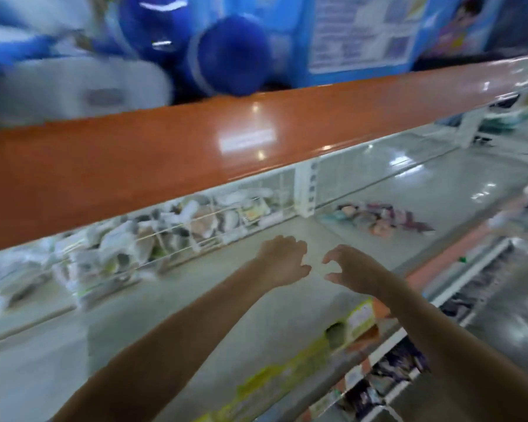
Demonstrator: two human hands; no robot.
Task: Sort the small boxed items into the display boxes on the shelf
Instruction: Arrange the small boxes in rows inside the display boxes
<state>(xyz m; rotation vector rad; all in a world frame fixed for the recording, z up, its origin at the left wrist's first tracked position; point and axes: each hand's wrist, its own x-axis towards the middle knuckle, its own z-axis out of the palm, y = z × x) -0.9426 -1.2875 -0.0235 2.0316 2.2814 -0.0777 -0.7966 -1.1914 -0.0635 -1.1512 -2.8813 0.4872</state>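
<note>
The picture is blurred by motion. Both my arms reach out over a pale shelf (195, 300). My left hand (282, 260) hovers above the shelf with loosely curled fingers and holds nothing. My right hand (352, 271) is close beside it, thumb and fingers spread in a C shape, also holding nothing. At the back left of the shelf stands a row of clear display boxes (128, 248) with several small pale packets in them. A small heap of colourful packets (378, 219) lies on the shelf to the right of a white upright (307, 190).
An orange shelf board (165, 166) overhangs the back of the shelf. Blue and white goods (226, 56) stand above it. Yellow and orange price labels (360, 318) run along the front edge, with dark packets (390, 373) on the level below.
</note>
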